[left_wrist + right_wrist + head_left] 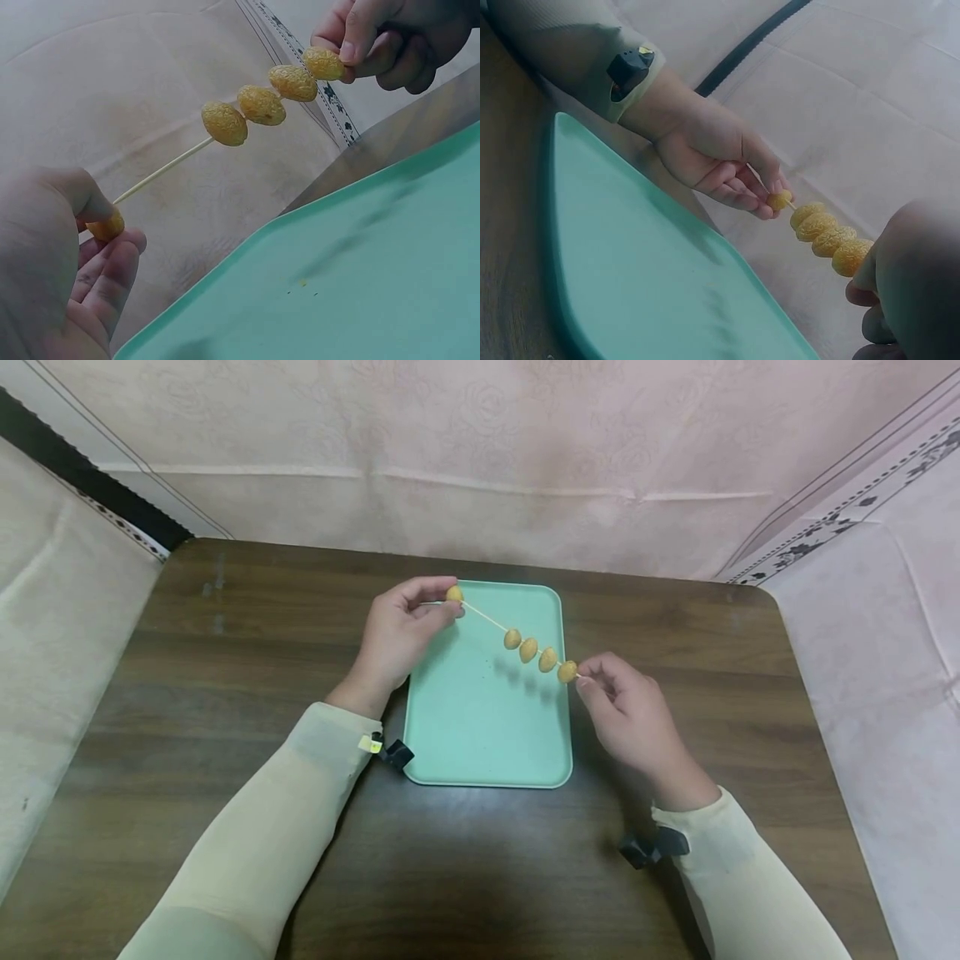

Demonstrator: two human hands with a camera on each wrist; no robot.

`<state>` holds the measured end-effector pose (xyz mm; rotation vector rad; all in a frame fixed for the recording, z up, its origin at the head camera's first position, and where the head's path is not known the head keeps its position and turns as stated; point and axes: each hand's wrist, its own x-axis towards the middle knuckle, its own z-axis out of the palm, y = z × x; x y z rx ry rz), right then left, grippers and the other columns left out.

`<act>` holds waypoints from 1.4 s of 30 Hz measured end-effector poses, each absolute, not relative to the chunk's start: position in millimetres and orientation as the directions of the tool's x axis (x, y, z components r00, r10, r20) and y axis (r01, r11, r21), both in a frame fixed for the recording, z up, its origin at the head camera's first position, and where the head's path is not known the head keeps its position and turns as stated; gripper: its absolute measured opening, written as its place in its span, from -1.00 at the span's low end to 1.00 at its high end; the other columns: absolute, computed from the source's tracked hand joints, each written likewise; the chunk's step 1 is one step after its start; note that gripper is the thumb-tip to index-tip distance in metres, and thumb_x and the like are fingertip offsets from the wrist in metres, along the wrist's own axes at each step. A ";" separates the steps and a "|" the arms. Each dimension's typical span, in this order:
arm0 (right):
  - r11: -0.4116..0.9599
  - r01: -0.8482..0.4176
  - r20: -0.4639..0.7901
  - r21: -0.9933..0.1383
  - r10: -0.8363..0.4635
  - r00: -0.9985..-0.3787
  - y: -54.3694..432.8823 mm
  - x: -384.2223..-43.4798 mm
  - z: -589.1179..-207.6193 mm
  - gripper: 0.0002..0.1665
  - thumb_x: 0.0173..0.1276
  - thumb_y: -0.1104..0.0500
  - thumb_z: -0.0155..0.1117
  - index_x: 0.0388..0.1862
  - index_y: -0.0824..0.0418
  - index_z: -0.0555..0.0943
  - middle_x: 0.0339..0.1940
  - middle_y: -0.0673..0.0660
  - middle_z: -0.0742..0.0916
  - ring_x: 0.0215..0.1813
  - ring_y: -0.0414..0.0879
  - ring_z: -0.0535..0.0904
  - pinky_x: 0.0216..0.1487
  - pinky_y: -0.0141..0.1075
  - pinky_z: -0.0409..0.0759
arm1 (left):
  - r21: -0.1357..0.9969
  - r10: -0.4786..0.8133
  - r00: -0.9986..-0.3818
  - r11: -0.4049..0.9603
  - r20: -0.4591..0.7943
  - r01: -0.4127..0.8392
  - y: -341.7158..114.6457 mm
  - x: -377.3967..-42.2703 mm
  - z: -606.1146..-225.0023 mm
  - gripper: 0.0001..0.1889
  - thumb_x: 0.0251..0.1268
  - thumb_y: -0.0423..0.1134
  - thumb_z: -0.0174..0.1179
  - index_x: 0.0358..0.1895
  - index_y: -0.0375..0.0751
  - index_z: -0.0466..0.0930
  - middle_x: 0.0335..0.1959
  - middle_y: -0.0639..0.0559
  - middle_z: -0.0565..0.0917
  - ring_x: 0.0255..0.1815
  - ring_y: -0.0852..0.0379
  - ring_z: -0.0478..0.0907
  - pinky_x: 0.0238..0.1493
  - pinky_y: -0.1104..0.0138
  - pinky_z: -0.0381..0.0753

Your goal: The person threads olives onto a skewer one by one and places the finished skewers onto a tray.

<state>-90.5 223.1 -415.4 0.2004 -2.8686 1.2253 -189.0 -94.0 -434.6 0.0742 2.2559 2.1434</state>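
Note:
A thin wooden skewer (483,615) is held in the air above a mint-green tray (487,735), slanting down toward the right. Several golden, wrinkled oval balls (261,105), like small fried potatoes, are threaded close together on its right part. My left hand (401,631) pinches one more such ball (106,225) at the skewer's left end, where the stick meets it. With thumb and fingertips, my right hand (630,714) pinches the skewer's right end, right beside the last ball (567,672). How deep the stick goes into the left ball is hidden by fingers.
The tray lies on a dark brown wooden table (225,735), with a few crumbs (303,283) on it. Pale cloth (465,452) hangs behind the table and at both sides. Each sleeve cuff carries a small black camera (397,754).

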 end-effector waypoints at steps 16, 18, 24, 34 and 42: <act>0.679 -0.153 0.048 -0.718 -0.170 -0.984 214.8 -83.0 -409.4 -0.83 0.76 0.11 0.22 0.12 0.09 0.72 -0.41 0.07 0.68 -0.44 0.04 0.51 -0.44 -0.19 0.53 | 0.983 -0.041 -0.990 0.135 0.133 0.126 -90.5 -186.1 -439.9 -0.71 0.42 -0.20 0.62 0.14 -0.10 0.91 0.05 -0.02 0.88 -0.01 0.17 0.84 0.08 0.43 0.82; 0.681 -0.161 0.051 -0.714 -0.179 -0.983 213.3 -82.0 -408.9 -0.83 0.76 0.12 0.22 0.12 0.10 0.72 -0.42 0.07 0.66 -0.45 0.04 0.51 -0.44 -0.19 0.53 | 0.980 -0.047 -0.989 0.148 0.140 0.132 -89.9 -184.9 -440.4 -0.72 0.42 -0.19 0.62 0.13 -0.09 0.91 0.03 -0.01 0.88 -0.01 0.17 0.84 0.10 0.41 0.83; 0.687 -0.212 0.092 -0.695 -0.208 -0.974 208.6 -79.7 -408.9 -0.84 0.75 0.15 0.23 0.11 0.11 0.72 -0.40 0.05 0.69 -0.41 0.00 0.52 -0.39 -0.21 0.55 | 0.966 -0.065 -0.981 0.199 0.184 0.168 -86.9 -181.6 -440.4 -0.71 0.42 -0.18 0.63 0.13 -0.11 0.91 0.02 -0.01 0.88 -0.03 0.18 0.84 0.10 0.41 0.84; 0.689 -0.238 0.122 -0.685 -0.213 -0.969 204.6 -77.5 -406.9 -0.84 0.74 0.15 0.24 0.08 0.11 0.75 -0.38 0.04 0.72 -0.38 -0.04 0.53 -0.35 -0.23 0.56 | 0.950 -0.068 -0.970 0.232 0.232 0.210 -83.9 -178.6 -437.8 -0.75 0.40 -0.21 0.63 0.08 -0.13 0.93 -0.02 -0.04 0.88 -0.08 0.18 0.83 0.03 0.46 0.81; 0.693 -0.244 0.135 -0.679 -0.209 -0.969 204.2 -77.4 -405.7 -0.83 0.74 0.16 0.23 0.07 0.11 0.75 -0.35 0.04 0.76 -0.36 -0.04 0.54 -0.31 -0.22 0.57 | 0.953 -0.034 -0.977 0.230 0.210 0.197 -84.5 -177.7 -437.8 -0.74 0.38 -0.21 0.64 0.08 -0.10 0.93 -0.06 0.00 0.89 -0.10 0.21 0.82 -0.01 0.46 0.81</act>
